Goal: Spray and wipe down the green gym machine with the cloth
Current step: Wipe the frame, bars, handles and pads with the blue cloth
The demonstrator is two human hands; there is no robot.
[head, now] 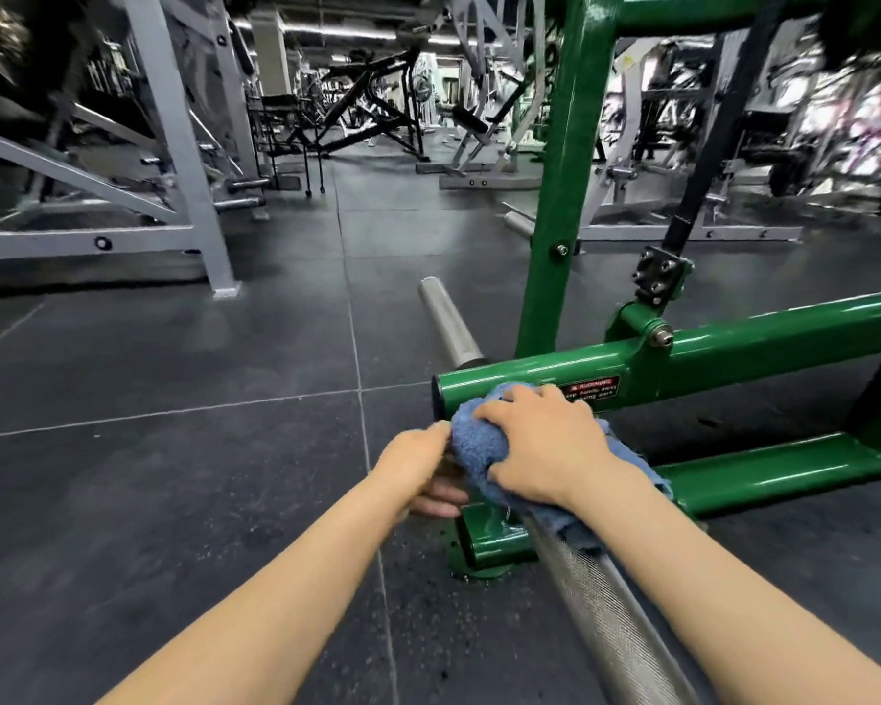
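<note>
The green gym machine (764,343) fills the right side, with a horizontal tube low down and an upright post behind it. A blue cloth (479,445) is bunched against the left end of that tube. My right hand (545,445) lies on top of the cloth and presses it to the tube. My left hand (418,470) pinches the cloth's left edge, fingers curled underneath. No spray bottle is in view. Part of the cloth hangs under my right wrist.
A knurled steel bar (611,618) runs from under my right arm toward the bottom edge. A smooth steel sleeve (446,323) juts out behind the tube. Grey machine frames (184,160) stand at the left. Dark rubber floor tiles (174,450) spread across the left and middle.
</note>
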